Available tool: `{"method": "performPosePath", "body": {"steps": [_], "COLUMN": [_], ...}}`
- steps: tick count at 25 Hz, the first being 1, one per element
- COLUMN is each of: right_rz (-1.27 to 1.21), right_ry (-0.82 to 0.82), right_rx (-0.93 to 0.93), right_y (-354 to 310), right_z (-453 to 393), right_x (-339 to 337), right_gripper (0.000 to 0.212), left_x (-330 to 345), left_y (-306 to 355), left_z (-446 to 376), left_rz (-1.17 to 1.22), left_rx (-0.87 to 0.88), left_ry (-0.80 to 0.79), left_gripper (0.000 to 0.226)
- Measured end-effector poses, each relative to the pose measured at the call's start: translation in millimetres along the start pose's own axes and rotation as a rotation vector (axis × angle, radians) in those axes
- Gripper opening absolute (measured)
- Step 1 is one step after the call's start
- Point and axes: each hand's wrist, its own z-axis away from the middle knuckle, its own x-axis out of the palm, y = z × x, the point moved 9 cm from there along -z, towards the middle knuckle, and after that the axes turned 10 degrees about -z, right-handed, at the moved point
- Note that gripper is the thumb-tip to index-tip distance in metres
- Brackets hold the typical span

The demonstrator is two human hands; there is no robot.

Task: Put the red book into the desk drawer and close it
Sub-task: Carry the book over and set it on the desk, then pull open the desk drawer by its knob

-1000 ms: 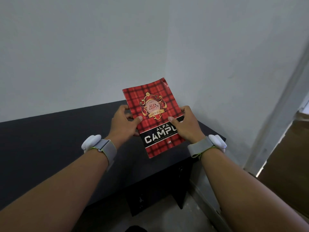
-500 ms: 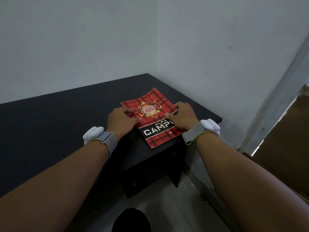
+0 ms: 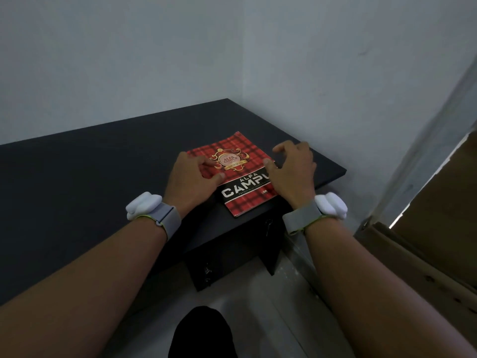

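The red plaid book [image 3: 244, 202] lies flat on the black desk [image 3: 90, 182], near its front right corner. My left hand [image 3: 191, 182] rests on the book's left part, thumb and fingertips loosely on the cover. My right hand [image 3: 294, 174] hovers over the book's right edge with fingers spread, thumb tip near the cover. Below the desk's right end sits the dark drawer unit [image 3: 232, 251]; its fronts look shut, with small keys or pulls showing.
Grey walls meet in a corner right behind the desk. A brown cardboard sheet [image 3: 433, 228] leans at the right beside a pale door frame. A dark shape [image 3: 204, 334] sits on the floor below me.
The book went from held up tilted in both hands to lying flat on the desk. My right hand has let go and spread its fingers; my left grip has loosened.
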Motion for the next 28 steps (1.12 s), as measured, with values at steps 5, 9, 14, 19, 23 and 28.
{"method": "performPosePath", "body": {"steps": [5,9,14,19,23,28], "right_rz": [-0.252,-0.382,-0.443,-0.366,-0.333,-0.368], "right_ry": [0.357,0.457,0.006,-0.132,-0.063,-0.067], "right_rx": [-0.090,0.174,0.562,0.590,0.571,0.537], "right_y": [3.8,44.6,74.0,70.6,73.6,76.6], "right_z": [69.6,117.7,132.8,131.6,128.7,127.7], "right_x": [-35.9,-31.2,24.2,44.5,42.2,41.1], "right_gripper": [0.014,0.013,0.025,0.016,0.017,0.018], "left_x": [-2.4,0.0,8.9,15.9,18.7,19.5], "left_y": [17.8,29.1,33.0,30.5,29.2,29.1], "left_z": [24.5,43.5,62.5,68.8,72.1,82.3], "left_rz": [-0.036,-0.076,-0.109,-0.122,-0.120,-0.138], "left_rx": [0.097,0.146,0.183,0.187,0.188,0.224], "left_ry": [-0.012,-0.062,-0.123,-0.149,-0.167,-0.156], "left_gripper": [0.039,0.049,0.049,0.051,0.063,0.070]}}
